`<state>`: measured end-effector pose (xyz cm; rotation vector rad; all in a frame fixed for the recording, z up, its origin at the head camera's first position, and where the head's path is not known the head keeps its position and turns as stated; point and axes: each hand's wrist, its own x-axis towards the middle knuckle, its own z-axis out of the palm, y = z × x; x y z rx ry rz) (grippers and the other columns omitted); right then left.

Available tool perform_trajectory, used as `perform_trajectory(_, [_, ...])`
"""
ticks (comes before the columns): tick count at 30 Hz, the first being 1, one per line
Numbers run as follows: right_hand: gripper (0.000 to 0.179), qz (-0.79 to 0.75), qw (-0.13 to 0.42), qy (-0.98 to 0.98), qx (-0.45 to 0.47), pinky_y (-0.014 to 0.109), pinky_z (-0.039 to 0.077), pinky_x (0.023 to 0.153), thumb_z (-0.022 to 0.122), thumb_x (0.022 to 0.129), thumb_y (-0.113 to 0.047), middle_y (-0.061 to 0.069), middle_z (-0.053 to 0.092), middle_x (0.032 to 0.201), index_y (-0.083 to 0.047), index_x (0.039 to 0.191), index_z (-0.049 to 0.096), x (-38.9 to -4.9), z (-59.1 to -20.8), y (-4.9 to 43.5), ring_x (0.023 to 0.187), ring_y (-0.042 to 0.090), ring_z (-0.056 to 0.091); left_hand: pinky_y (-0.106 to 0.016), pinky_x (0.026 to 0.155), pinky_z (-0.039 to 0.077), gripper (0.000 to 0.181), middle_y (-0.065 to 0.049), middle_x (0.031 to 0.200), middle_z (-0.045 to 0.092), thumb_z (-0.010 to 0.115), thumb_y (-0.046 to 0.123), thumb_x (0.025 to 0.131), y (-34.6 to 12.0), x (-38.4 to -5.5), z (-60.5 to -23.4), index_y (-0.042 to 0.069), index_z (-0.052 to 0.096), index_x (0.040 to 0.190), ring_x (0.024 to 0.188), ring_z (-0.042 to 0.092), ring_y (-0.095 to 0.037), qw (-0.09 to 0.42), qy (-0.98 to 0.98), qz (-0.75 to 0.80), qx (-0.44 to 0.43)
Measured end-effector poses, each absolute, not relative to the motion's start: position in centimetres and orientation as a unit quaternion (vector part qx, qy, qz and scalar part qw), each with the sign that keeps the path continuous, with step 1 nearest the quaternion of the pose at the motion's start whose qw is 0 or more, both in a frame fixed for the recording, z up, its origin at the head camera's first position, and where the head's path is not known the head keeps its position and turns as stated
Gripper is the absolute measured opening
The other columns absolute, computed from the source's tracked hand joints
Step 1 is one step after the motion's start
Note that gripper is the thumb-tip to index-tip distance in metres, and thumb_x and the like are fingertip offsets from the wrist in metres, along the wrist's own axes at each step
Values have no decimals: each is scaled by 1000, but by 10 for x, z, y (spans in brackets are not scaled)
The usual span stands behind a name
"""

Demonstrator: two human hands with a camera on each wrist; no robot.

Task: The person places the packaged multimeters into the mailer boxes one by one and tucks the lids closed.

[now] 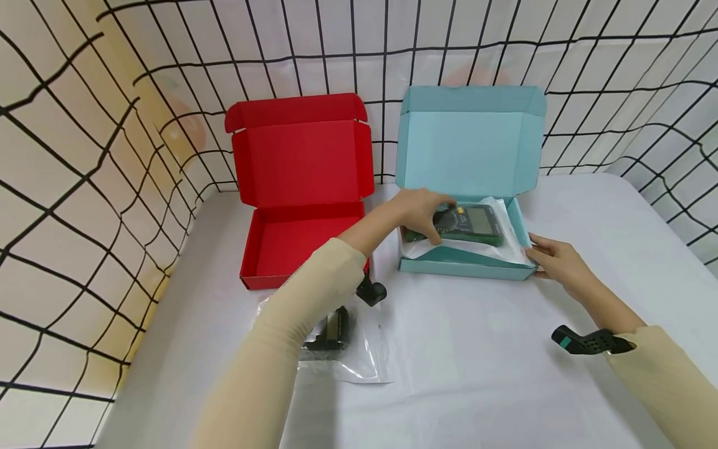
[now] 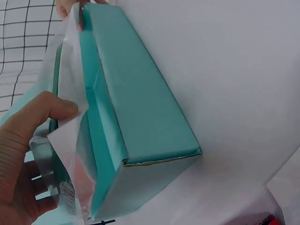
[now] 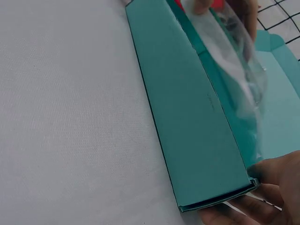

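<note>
A digital multimeter (image 1: 481, 219) with a green edge lies in a clear and white plastic bag (image 1: 510, 246) within the open teal box (image 1: 465, 269). My left hand (image 1: 417, 211) grips the bagged multimeter at its left end, thumb on the near side and fingers beyond it. In the left wrist view, the bag's white flap (image 2: 68, 143) hangs beside the thumb, and the package is tilted above the box's inner wall. At the box's right front corner, my right hand (image 1: 558, 263) holds the side wall; its thumb and fingers (image 3: 262, 208) close around the cardboard there.
To the left stands an open red box (image 1: 291, 234), its lid upright and its visible interior bare. Before it, partly behind my left sleeve, lies a clear bag (image 1: 359, 349) with a black item (image 1: 335, 329) inside. A black wire grid (image 1: 336, 59) borders the white table (image 1: 460, 374).
</note>
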<state>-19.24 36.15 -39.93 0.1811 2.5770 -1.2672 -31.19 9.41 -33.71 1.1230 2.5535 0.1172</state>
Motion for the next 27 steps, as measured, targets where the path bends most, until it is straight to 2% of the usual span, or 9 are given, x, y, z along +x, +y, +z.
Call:
perform_trajectory(1, [63, -437, 133, 887, 64, 35, 52, 80, 37, 97, -33, 36, 28, 137, 0, 143, 11, -192, -400, 362, 85, -9, 47, -30, 83, 43, 81, 5, 130, 46, 67, 48, 72, 95, -313, -339, 32, 28, 141, 109, 42, -12, 174, 901, 38, 396])
perform_trajectory(5, [65, -435, 132, 888, 66, 37, 51, 82, 38, 96, -36, 35, 29, 137, -1, 144, 11, -190, -402, 363, 103, 15, 52, -30, 83, 43, 81, 5, 131, 44, 67, 48, 72, 101, -315, -348, 33, 27, 141, 112, 40, -12, 174, 901, 27, 398])
perform_trajectory(8, [65, -430, 130, 891, 67, 36, 52, 81, 37, 96, -38, 35, 30, 137, -1, 144, 12, -189, -403, 363, 112, 31, 47, -29, 85, 44, 81, 6, 133, 42, 67, 46, 72, 105, -316, -353, 33, 27, 141, 114, 38, -12, 174, 900, 25, 400])
perform_trajectory(11, [65, -429, 128, 891, 71, 35, 52, 80, 36, 96, -38, 35, 30, 137, -2, 144, 11, -188, -404, 362, 116, 38, 43, -31, 89, 43, 80, 6, 133, 42, 66, 46, 73, 109, -317, -357, 32, 27, 142, 116, 38, -12, 173, 898, 20, 405])
perform_trajectory(14, [65, -430, 127, 891, 75, 34, 52, 80, 36, 96, -39, 34, 29, 138, -3, 144, 11, -189, -404, 361, 119, 40, 41, -33, 93, 40, 80, 6, 134, 42, 66, 47, 73, 112, -318, -361, 32, 27, 142, 117, 38, -12, 172, 898, 14, 405])
perform_trajectory(19, [64, -426, 122, 893, 74, 34, 52, 79, 36, 96, -38, 34, 31, 137, -3, 144, 11, -190, -403, 360, 118, 42, 42, -31, 87, 41, 81, 6, 137, 41, 65, 49, 73, 114, -320, -364, 34, 25, 142, 114, 40, -11, 169, 901, 7, 399])
perform_trajectory(21, [64, -426, 121, 894, 71, 34, 52, 79, 36, 96, -37, 34, 32, 136, -3, 144, 12, -190, -402, 361, 110, 32, 51, -29, 83, 42, 82, 6, 137, 41, 66, 49, 73, 115, -321, -365, 34, 24, 142, 112, 42, -11, 168, 902, 5, 399])
perform_trajectory(26, [64, -427, 123, 893, 66, 34, 52, 81, 37, 96, -37, 33, 32, 137, -3, 144, 13, -190, -400, 361, 107, 24, 52, -29, 82, 43, 84, 8, 140, 39, 67, 48, 73, 119, -322, -367, 34, 23, 143, 118, 42, -9, 171, 901, -11, 399])
perform_trajectory(27, [64, -427, 123, 894, 66, 35, 51, 81, 37, 96, -37, 33, 32, 137, -3, 144, 13, -190, -400, 360, 112, 32, 48, -30, 84, 43, 83, 8, 140, 38, 67, 48, 73, 119, -322, -368, 34, 23, 143, 119, 41, -10, 175, 900, -8, 398])
